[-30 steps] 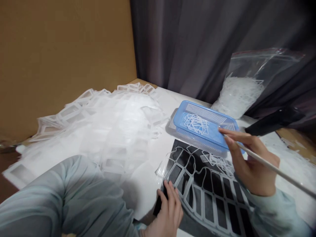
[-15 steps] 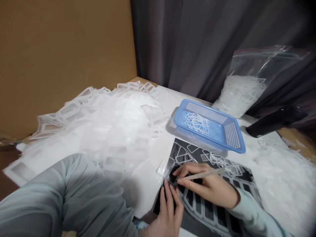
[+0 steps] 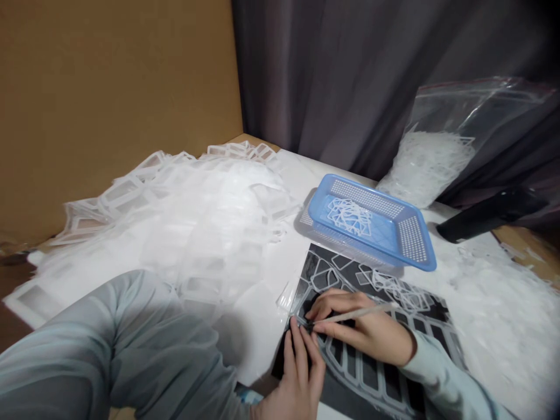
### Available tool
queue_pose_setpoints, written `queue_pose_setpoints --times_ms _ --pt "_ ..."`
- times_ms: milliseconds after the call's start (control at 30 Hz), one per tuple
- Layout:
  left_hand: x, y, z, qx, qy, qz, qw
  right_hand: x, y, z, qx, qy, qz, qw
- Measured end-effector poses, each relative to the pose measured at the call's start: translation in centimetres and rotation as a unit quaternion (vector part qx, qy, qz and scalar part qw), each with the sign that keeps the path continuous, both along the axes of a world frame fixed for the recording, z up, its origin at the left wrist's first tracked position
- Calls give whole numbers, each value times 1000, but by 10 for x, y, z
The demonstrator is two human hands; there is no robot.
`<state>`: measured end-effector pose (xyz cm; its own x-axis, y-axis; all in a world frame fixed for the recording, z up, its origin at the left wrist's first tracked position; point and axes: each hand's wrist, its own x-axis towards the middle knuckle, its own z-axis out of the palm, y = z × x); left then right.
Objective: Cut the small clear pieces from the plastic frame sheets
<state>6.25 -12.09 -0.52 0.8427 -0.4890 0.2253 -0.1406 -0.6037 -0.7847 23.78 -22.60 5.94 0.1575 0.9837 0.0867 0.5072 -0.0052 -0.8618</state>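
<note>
My left hand [image 3: 301, 373] lies on the black mat [image 3: 330, 399], its fingers stretched out and their tips holding down a translucent sheet of cut-out frames [image 3: 370, 389]. My right hand [image 3: 370, 331] pinches a thin, pale, pen-like tool [image 3: 356, 312]. The tool slants down to the left, and its tip meets the sheet close beside my left fingertips. What lies exactly under the tip is hidden by my fingers. Loose thin white outlines [image 3: 400, 291] are heaped on the far part of the mat, beyond my right hand.
A blue basket [image 3: 424, 236] behind the mat holds several white outlines [image 3: 350, 217]. Translucent frame sheets [image 3: 210, 216] are piled at left, with white scraps [image 3: 503, 315] at right. A zip bag [image 3: 431, 157] and a black cylinder [image 3: 485, 217] stand at the back. My raised knee [image 3: 131, 315] is at left.
My right hand has shifted slightly left, bringing the tool's tip with it toward my left fingertips. My left hand stays in place on the sheet.
</note>
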Motion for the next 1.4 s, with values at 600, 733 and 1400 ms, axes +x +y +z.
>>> queue_pose_setpoints --times_ms 600,733,1400 --pt "1 -12 -18 48 64 17 997 0 -15 15 101 -438 -82 890" --pt "-1 -10 -8 220 104 11 970 19 -25 38 131 -448 -193 863" --pt "-1 0 14 -20 69 -21 997 -4 -22 46 -62 32 -49 996"
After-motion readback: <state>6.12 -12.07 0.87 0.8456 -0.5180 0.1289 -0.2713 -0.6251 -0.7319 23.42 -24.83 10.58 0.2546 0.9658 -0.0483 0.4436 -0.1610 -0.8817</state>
